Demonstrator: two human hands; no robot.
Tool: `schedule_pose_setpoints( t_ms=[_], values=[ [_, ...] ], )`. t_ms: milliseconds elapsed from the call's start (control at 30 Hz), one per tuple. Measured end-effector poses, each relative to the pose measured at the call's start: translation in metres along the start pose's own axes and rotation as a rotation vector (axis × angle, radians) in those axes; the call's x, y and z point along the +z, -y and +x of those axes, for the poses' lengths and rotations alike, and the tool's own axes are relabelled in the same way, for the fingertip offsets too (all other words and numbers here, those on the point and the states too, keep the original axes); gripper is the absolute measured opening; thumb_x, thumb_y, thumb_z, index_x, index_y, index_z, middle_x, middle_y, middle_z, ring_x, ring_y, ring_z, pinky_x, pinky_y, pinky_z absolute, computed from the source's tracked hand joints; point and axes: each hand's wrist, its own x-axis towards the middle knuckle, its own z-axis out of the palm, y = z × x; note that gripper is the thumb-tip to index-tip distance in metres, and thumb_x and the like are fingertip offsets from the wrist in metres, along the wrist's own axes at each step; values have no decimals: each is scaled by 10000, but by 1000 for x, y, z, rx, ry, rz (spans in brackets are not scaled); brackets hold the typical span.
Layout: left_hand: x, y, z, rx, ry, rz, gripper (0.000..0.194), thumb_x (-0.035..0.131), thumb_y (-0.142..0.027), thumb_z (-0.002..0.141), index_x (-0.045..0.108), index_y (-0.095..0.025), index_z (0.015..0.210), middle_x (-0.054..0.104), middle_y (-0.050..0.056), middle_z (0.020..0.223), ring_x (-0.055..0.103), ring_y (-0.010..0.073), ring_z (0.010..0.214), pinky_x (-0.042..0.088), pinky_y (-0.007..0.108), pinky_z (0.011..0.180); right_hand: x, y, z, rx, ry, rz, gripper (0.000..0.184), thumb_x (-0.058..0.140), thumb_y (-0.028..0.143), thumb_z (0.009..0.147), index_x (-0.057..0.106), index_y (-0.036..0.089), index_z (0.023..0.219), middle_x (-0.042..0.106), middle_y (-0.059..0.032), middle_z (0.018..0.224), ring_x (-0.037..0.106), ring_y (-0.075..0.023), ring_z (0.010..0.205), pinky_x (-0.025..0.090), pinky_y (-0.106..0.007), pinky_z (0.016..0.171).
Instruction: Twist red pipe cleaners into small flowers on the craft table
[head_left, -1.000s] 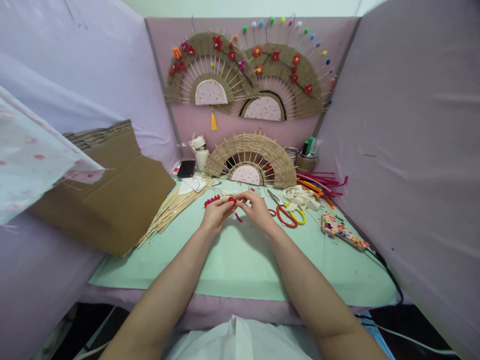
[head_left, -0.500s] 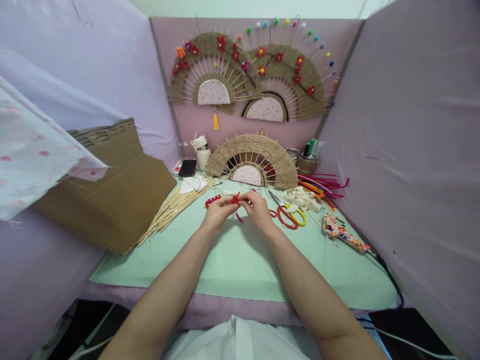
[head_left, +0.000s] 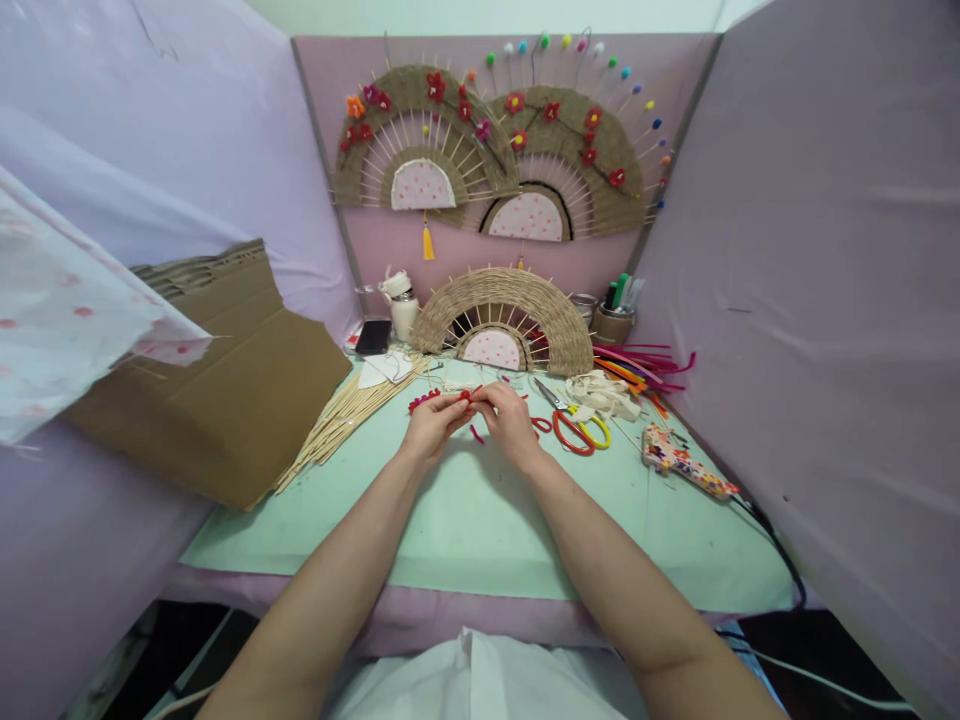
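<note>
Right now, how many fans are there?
3: the left fan and right fan overlap on the back wall; the front fan stands on the table below. More could hide behind it.

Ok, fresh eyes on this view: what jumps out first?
Probably the two flower-decorated fans on the pink back panel. Next, the plain twine fan standing below them, then both hands pinching something small and red at table centre.

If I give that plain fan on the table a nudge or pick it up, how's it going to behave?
The fan is probably light for its size, being wound cord on thin sticks. It likely holds its curve but may flex across the open gaps. Standing on its straight edge, it could tip if pushed.
</note>
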Motion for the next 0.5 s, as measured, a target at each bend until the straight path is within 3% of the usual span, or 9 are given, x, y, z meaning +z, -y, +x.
schedule_pose_setpoints(
  t_ms=[300, 500],
  values=[
    [-3, 0, 4, -20, -10, 6, 260, 798, -248, 550, 700, -127, 759, 689, 52, 764, 621, 121, 722, 480, 300, 823, 3, 1, 0, 9, 0, 32, 125, 526, 194, 824, 637, 201, 769, 626, -56, 789, 546, -193, 812, 418, -324, 773],
    [-10, -2, 7, -141, 32, 23, 255, 778, -201, 574, 682, -135, 801, 670, 46, 732, 600, 99, 658, 467, 237, 674, -8, -2, 5, 148, 50, 159, 195, 535, 200, 815, 652, 202, 971, 652, -63, 947, 581, -162, 845, 443, -292, 762]
  ],
)
